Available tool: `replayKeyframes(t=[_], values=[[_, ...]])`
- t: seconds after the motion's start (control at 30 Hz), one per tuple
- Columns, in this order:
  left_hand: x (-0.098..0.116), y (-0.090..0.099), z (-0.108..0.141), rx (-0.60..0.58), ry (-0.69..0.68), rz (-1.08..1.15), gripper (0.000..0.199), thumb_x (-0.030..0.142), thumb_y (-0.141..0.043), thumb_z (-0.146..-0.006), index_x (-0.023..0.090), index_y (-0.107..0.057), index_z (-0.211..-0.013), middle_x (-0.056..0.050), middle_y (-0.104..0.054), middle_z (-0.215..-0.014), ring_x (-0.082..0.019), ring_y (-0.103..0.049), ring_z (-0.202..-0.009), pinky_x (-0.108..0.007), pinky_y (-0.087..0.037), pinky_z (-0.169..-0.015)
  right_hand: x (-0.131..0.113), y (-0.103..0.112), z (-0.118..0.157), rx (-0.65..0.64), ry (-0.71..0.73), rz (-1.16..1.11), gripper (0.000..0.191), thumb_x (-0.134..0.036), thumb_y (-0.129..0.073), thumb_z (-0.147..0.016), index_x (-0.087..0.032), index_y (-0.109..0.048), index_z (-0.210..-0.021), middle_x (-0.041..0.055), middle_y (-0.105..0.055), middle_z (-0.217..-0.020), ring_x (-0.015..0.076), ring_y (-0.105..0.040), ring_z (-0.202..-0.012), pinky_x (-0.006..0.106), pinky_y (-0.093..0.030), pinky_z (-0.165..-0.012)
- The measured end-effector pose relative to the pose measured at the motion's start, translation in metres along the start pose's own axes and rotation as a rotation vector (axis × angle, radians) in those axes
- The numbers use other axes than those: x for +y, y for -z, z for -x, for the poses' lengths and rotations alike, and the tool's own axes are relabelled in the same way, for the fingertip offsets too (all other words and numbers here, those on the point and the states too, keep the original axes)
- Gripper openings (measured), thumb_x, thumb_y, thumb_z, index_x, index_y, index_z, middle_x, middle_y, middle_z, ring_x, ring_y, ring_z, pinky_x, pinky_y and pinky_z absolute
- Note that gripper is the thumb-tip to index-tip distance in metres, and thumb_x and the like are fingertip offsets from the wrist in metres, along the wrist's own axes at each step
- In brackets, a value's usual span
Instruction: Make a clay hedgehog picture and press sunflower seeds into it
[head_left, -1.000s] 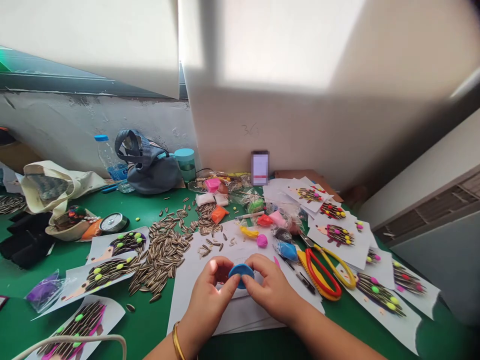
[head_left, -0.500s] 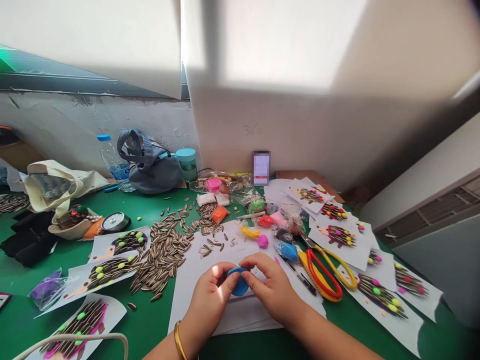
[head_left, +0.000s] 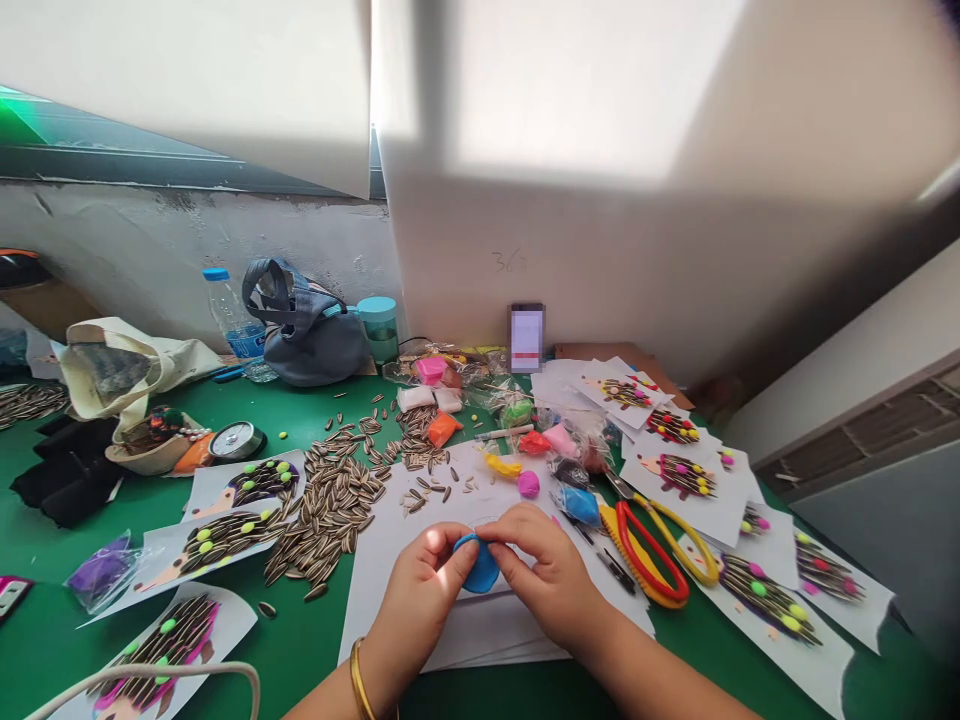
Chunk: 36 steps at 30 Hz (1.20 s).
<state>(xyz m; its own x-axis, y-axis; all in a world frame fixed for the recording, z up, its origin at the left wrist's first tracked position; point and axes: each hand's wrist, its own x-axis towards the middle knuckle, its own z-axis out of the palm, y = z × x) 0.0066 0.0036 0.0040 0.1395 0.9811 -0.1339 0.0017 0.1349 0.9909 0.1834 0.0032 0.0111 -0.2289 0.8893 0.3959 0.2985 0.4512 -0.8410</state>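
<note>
A flattened disc of blue modelling clay [head_left: 482, 572] is pinched by both hands above the white paper [head_left: 480, 630]. My left hand [head_left: 424, 580] grips its left edge between thumb and forefinger. At the disc's upper right edge, the thumb and fingers of my right hand [head_left: 541, 568] are closed on it. A magenta clay ball [head_left: 529, 484] and a yellow clay piece [head_left: 502, 466] lie just beyond on the paper. Sunflower seeds [head_left: 330, 500] are heaped to the left, some spread onto the sheet.
Red-and-yellow scissors [head_left: 652, 550] and a pen [head_left: 611, 565] lie right of my hands. Bagged blue clay [head_left: 577, 503] sits nearby. Seed-covered hedgehog pictures [head_left: 772, 600] flank both sides. At the back stand a phone [head_left: 526, 338], a jar [head_left: 379, 330], a blue bag [head_left: 311, 335] and a bottle [head_left: 234, 325].
My right fingers have shifted slightly along the blue clay's edge, and more of its face shows now. The whole view has shifted a little; both hands still hold the clay.
</note>
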Motion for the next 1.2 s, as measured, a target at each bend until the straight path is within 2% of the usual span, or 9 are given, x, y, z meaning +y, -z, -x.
replayKeyframes(t=[0.07,0.2,0.37,0.5,0.73,0.9,1.0,1.13,1.2], values=[[0.0005,0.0001,-0.0002,-0.006,0.004,0.0,0.04,0.054,-0.073,-0.077,0.016,-0.07,-0.091,-0.006,-0.069,-0.083,-0.021,-0.062,-0.078,-0.031,-0.051,-0.072,0.0006,0.0003,0.0005,-0.007,-0.009,-0.005,0.02,-0.025,-0.057,-0.094,-0.027,-0.073,-0.106,0.004,-0.069,-0.087,0.0192,-0.063,-0.086,0.034,-0.051,-0.077],[0.0007,-0.0003,0.0002,-0.003,0.01,0.033,0.04,0.054,-0.073,-0.077,0.016,-0.069,-0.09,-0.005,-0.069,-0.083,-0.02,-0.062,-0.077,-0.03,-0.051,-0.071,0.0019,0.0012,0.0014,0.032,-0.066,-0.008,0.027,-0.027,-0.059,-0.092,-0.026,-0.066,-0.118,0.0043,-0.069,-0.095,0.0196,-0.063,-0.091,0.035,-0.05,-0.085],[0.0012,0.0007,0.001,-0.054,-0.013,0.013,0.038,0.053,-0.071,-0.08,0.017,-0.071,-0.095,-0.008,-0.073,-0.088,-0.023,-0.066,-0.081,-0.034,-0.054,-0.074,0.0008,0.0018,-0.0005,0.01,-0.135,-0.027,0.009,-0.025,-0.059,-0.09,-0.022,-0.068,-0.092,0.003,-0.067,-0.089,0.0184,-0.062,-0.087,0.031,-0.049,-0.08],[0.0021,0.0035,-0.0001,-0.023,-0.102,-0.097,0.033,0.05,-0.065,-0.085,0.02,-0.076,-0.093,-0.009,-0.074,-0.097,-0.025,-0.066,-0.092,-0.037,-0.052,-0.085,-0.0009,0.0007,-0.0011,0.006,-0.123,-0.01,0.008,-0.023,-0.059,-0.089,-0.022,-0.067,-0.091,0.0021,-0.066,-0.086,0.0182,-0.061,-0.085,0.031,-0.047,-0.08],[0.0017,0.0043,-0.0016,-0.062,-0.087,-0.109,0.026,0.044,-0.07,-0.082,0.019,-0.076,-0.086,-0.007,-0.074,-0.089,-0.023,-0.067,-0.085,-0.033,-0.053,-0.079,-0.0039,-0.0011,0.0013,0.016,-0.14,0.035,0.005,-0.02,-0.057,-0.086,-0.022,-0.061,-0.088,0.0012,-0.064,-0.084,0.0177,-0.06,-0.082,0.03,-0.046,-0.077],[-0.0002,0.0042,0.0006,-0.013,-0.122,-0.13,0.03,0.042,-0.071,-0.082,0.022,-0.074,-0.105,-0.007,-0.073,-0.095,-0.023,-0.067,-0.089,-0.033,-0.055,-0.079,-0.0043,-0.0012,0.0006,0.009,-0.146,0.035,0.004,-0.02,-0.056,-0.086,-0.022,-0.059,-0.085,0.0003,-0.064,-0.084,0.017,-0.06,-0.082,0.029,-0.045,-0.077],[0.0001,0.0043,0.0012,-0.03,-0.174,-0.156,0.025,0.043,-0.069,-0.083,0.022,-0.076,-0.094,-0.006,-0.073,-0.092,-0.023,-0.067,-0.086,-0.032,-0.054,-0.078,-0.0036,-0.0013,0.0017,0.005,-0.199,0.044,0.003,-0.024,-0.057,-0.087,-0.022,-0.058,-0.087,0.0006,-0.064,-0.085,0.0177,-0.059,-0.083,0.029,-0.044,-0.076],[0.0013,0.0039,0.0009,0.035,-0.093,-0.109,0.026,0.045,-0.07,-0.082,0.021,-0.074,-0.092,-0.005,-0.074,-0.088,-0.022,-0.068,-0.081,-0.032,-0.055,-0.074,-0.0009,-0.0011,0.0032,-0.035,-0.227,0.009,0.012,-0.033,-0.058,-0.089,-0.022,-0.06,-0.092,0.0019,-0.065,-0.091,0.0192,-0.059,-0.088,0.03,-0.044,-0.079],[0.0014,0.0038,0.0006,0.031,-0.076,-0.074,0.027,0.045,-0.07,-0.082,0.021,-0.073,-0.094,-0.005,-0.073,-0.088,-0.022,-0.068,-0.081,-0.032,-0.055,-0.074,0.0011,-0.0013,0.0031,-0.07,-0.215,0.008,0.014,-0.036,-0.058,-0.09,-0.022,-0.062,-0.093,0.002,-0.065,-0.091,0.0194,-0.059,-0.089,0.031,-0.043,-0.08]])
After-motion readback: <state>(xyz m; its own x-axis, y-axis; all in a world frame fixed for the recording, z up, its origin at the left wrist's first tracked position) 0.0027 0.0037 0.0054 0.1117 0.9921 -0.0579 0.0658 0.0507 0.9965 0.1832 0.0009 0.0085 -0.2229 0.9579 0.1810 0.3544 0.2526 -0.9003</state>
